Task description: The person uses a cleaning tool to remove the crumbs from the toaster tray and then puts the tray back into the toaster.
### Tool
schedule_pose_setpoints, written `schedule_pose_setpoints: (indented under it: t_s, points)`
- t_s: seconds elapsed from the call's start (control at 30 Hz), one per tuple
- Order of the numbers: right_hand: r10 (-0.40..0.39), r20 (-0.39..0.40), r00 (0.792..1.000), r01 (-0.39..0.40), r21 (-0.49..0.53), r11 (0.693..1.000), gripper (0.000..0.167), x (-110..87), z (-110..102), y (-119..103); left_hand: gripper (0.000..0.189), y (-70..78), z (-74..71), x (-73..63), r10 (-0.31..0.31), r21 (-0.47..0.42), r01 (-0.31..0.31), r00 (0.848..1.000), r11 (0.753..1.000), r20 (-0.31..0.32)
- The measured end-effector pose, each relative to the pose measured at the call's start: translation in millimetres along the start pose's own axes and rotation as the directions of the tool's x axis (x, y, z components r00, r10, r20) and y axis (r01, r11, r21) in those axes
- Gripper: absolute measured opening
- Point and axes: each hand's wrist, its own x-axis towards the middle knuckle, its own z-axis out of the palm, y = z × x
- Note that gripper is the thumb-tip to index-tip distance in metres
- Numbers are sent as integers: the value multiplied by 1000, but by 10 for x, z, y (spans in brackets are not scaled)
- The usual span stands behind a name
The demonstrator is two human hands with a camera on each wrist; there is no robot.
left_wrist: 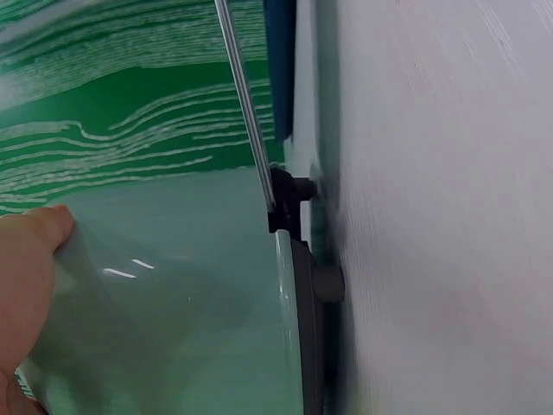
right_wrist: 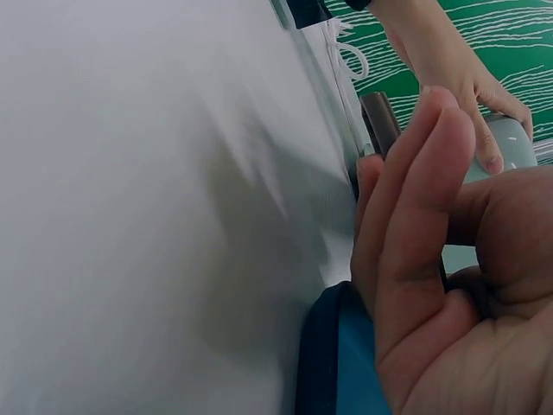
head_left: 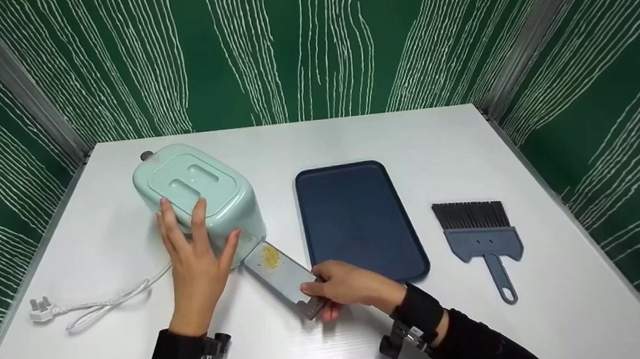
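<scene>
A mint-green toaster (head_left: 202,182) with a lid on top stands at the left of the table. My left hand (head_left: 197,272) rests on its near side, fingers spread and fairly straight over the lid's edge. From the toaster's near right end sticks out a metal crumb tray (head_left: 281,275), its inner end at the housing. Yellow crumbs (head_left: 271,256) lie on it in a small heap. My right hand (head_left: 344,283) pinches the crumb tray's outer end between thumb and fingers. In the right wrist view, that hand's curled fingers (right_wrist: 415,207) hide most of the crumb tray.
A dark blue serving tray (head_left: 357,222) lies flat, just beyond my right hand. Farther right is a blue-grey hand brush (head_left: 485,241) with black bristles. The toaster's white cord and plug (head_left: 42,310) lie at the left. Green patterned walls (head_left: 338,43) border the table.
</scene>
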Motion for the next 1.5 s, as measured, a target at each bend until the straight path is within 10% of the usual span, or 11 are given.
schedule_pose_setpoints:
  t_s: [1.5]
  points:
    - [-54, -121, 991, 62, 57, 996, 25, -214, -511, -55, 82, 50, -52, 41, -27, -50, 27, 1000, 998, 16]
